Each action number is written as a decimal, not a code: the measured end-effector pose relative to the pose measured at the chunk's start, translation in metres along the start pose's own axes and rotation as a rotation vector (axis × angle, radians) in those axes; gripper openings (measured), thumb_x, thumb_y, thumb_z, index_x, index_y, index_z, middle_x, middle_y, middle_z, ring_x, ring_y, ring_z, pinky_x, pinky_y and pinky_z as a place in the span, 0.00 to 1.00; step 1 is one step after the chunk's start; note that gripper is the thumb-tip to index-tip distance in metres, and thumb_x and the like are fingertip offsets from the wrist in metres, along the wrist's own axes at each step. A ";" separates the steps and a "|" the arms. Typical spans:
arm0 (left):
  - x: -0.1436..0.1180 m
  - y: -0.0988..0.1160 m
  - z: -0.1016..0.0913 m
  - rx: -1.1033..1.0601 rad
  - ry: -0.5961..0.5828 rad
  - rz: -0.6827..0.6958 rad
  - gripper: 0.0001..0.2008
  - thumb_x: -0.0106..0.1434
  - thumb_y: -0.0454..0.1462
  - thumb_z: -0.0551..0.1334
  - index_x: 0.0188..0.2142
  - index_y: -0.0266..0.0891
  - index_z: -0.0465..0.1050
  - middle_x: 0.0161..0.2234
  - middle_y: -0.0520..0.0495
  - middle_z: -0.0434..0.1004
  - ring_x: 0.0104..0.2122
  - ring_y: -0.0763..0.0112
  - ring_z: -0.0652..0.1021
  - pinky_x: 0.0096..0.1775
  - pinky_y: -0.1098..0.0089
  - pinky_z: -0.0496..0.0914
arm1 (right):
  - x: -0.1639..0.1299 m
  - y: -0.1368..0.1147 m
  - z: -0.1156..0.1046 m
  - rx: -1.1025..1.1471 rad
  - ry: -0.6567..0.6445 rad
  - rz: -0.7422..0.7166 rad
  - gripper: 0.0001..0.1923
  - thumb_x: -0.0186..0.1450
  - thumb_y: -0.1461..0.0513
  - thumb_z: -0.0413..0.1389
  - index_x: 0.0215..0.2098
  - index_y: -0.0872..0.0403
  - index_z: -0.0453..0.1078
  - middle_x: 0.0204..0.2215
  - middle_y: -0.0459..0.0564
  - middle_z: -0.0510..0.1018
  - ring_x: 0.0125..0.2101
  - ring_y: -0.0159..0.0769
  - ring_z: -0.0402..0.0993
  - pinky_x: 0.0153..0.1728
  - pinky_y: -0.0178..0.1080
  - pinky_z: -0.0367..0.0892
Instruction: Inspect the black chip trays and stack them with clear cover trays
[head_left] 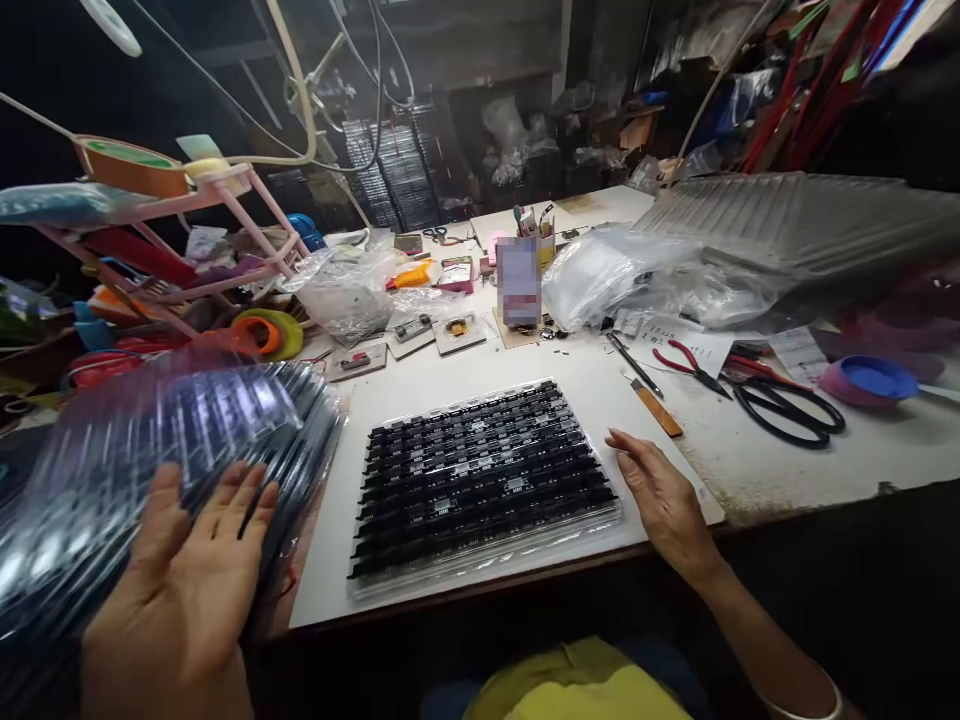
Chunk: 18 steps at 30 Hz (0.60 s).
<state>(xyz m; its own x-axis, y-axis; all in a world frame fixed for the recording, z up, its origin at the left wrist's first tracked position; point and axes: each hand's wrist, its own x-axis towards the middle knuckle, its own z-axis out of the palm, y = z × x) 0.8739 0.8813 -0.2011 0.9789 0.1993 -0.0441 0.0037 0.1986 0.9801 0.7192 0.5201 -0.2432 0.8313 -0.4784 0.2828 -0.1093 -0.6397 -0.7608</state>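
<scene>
I see my left hand spread flat, fingers apart, palm toward a blurred stack of clear trays at the near left. The fingertips seem to touch the stack's near side, though the blur keeps me from being sure. Nothing is gripped in that hand.

My right hand lies open on the white board, fingers loosely together and stretched toward the left, holding nothing. Its fingertips sit just beside the right edge of the tray at the middle of the board, close but apart from it as far as I can tell. That tray is clear plastic, filled with rows of small black parts, and it lies flat with its long side toward me.

Far of the right hand, on the board's right edge, lie a knife with a wooden handle and a pen. Further right on the bench are red pliers, black scissors and a blue bowl. At the far right a tall stack of clear lids rests over crumpled plastic bags. At the far left stands a pink rack, with an orange tape roll beside it.
</scene>
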 end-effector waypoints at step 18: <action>-0.076 -0.085 -0.033 0.699 -0.194 0.061 0.21 0.61 0.49 0.57 0.52 0.47 0.71 0.53 0.51 0.72 0.56 0.61 0.69 0.59 0.63 0.59 | -0.034 -0.007 -0.016 -0.252 -0.107 -0.058 0.19 0.69 0.54 0.47 0.55 0.49 0.65 0.52 0.51 0.72 0.52 0.43 0.67 0.52 0.49 0.63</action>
<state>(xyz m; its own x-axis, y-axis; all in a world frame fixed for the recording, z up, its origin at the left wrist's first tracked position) 0.7926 0.8815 -0.2874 0.9999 0.0036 -0.0135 0.0136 -0.4794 0.8775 0.6827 0.5308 -0.2383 0.8917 -0.3787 0.2481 -0.1808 -0.8002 -0.5718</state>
